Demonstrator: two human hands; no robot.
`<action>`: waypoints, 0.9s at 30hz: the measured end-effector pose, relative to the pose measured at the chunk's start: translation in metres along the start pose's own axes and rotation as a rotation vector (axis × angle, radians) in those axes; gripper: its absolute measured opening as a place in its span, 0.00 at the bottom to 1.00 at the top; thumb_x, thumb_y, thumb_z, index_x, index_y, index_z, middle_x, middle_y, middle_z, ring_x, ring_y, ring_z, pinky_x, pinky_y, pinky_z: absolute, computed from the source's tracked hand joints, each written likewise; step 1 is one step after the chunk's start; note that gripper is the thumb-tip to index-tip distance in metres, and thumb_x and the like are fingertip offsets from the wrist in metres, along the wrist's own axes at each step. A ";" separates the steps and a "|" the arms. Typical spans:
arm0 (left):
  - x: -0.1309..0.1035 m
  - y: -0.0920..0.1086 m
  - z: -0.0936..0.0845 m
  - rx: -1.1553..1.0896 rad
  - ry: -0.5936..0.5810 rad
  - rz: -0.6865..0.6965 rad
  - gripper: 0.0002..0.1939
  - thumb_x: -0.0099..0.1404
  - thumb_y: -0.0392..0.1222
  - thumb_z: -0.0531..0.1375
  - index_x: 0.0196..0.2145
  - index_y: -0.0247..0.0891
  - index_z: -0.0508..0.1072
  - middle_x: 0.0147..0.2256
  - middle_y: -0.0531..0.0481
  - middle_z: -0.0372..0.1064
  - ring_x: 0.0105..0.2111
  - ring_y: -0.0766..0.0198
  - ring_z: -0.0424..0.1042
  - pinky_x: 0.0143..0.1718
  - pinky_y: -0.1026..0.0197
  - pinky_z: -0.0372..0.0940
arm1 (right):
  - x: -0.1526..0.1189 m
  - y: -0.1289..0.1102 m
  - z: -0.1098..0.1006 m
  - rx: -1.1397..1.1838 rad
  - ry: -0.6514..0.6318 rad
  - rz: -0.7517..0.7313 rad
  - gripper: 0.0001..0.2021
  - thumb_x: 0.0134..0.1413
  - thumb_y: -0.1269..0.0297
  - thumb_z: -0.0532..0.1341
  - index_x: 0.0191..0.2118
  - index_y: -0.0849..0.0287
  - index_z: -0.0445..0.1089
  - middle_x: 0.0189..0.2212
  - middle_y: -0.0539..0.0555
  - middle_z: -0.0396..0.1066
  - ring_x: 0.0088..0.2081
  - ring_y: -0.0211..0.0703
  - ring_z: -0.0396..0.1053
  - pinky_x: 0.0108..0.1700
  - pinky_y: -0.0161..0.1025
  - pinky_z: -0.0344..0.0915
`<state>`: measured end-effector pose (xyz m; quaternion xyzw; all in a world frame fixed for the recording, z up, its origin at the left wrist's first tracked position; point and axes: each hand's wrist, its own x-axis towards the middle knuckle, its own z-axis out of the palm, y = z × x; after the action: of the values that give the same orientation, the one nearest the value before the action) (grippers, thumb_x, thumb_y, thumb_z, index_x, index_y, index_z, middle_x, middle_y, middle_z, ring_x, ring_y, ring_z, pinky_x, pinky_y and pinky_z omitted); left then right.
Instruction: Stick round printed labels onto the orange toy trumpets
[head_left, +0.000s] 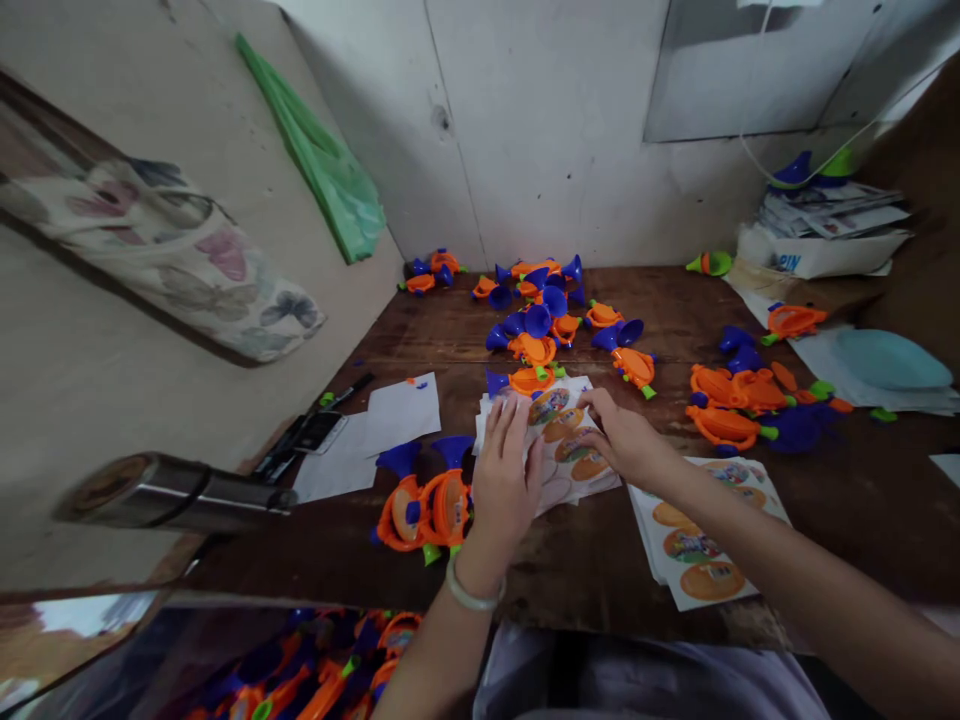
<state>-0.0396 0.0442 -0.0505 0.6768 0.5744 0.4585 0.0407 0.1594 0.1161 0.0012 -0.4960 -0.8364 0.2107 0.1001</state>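
Note:
A stack of sticker sheets (pixel 574 465) with orange oval labels lies at the middle of the brown table. My left hand (pixel 506 470) rests flat on the stack's left part, fingers stretched forward. Over the right edge of the same sheets, my right hand (pixel 619 430) has its thumb and index finger curved apart, with no held object visible between them. An orange and blue plastic toy (pixel 529 380) touches the far side of the stack. Two more toys (pixel 426 508) stand left of my left hand. A second pile of sticker sheets (pixel 701 570) lies under my right forearm.
Several toys (pixel 536 320) lie at the back, others (pixel 739 400) at the right. White papers (pixel 397 415), a phone (pixel 321 432) and a steel flask (pixel 187 492) are at the left. More toys (pixel 322 670) fill a space below the front edge.

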 end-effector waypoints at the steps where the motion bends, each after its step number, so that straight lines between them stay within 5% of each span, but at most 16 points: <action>1: 0.010 0.002 -0.002 -0.089 0.010 -0.018 0.22 0.77 0.40 0.60 0.66 0.38 0.73 0.63 0.35 0.78 0.66 0.46 0.76 0.65 0.44 0.73 | -0.008 0.000 0.000 0.037 0.019 -0.043 0.17 0.67 0.74 0.63 0.58 0.55 0.66 0.42 0.55 0.82 0.44 0.51 0.83 0.44 0.42 0.74; 3: 0.026 0.009 -0.004 -0.202 -0.012 -0.049 0.20 0.77 0.39 0.60 0.64 0.41 0.75 0.48 0.43 0.85 0.48 0.56 0.85 0.52 0.54 0.78 | -0.023 -0.001 0.002 0.096 0.053 -0.116 0.16 0.66 0.75 0.62 0.56 0.54 0.66 0.42 0.55 0.81 0.43 0.49 0.83 0.43 0.41 0.75; 7: 0.033 0.032 -0.007 -0.440 -0.131 -0.152 0.22 0.72 0.36 0.60 0.63 0.39 0.74 0.32 0.54 0.79 0.29 0.66 0.79 0.35 0.64 0.73 | -0.043 -0.005 0.011 0.184 0.218 -0.238 0.15 0.68 0.74 0.60 0.56 0.54 0.65 0.46 0.58 0.80 0.43 0.48 0.83 0.44 0.43 0.78; 12: 0.027 0.057 -0.020 -0.726 -0.235 -0.417 0.22 0.67 0.39 0.65 0.59 0.38 0.74 0.32 0.54 0.78 0.30 0.65 0.77 0.32 0.64 0.69 | -0.057 -0.014 0.012 0.296 0.516 -0.395 0.11 0.71 0.76 0.59 0.50 0.52 0.70 0.38 0.52 0.79 0.37 0.43 0.81 0.38 0.36 0.77; 27: 0.023 0.082 -0.035 -0.705 -0.343 -0.559 0.15 0.63 0.42 0.66 0.48 0.39 0.77 0.28 0.56 0.74 0.29 0.65 0.74 0.32 0.63 0.66 | -0.085 -0.019 0.023 0.291 0.642 -0.395 0.10 0.77 0.70 0.58 0.51 0.53 0.76 0.38 0.53 0.79 0.37 0.41 0.80 0.39 0.33 0.79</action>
<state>-0.0046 0.0190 0.0306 0.5073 0.5291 0.4786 0.4835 0.1770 0.0276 -0.0071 -0.3468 -0.8033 0.1380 0.4642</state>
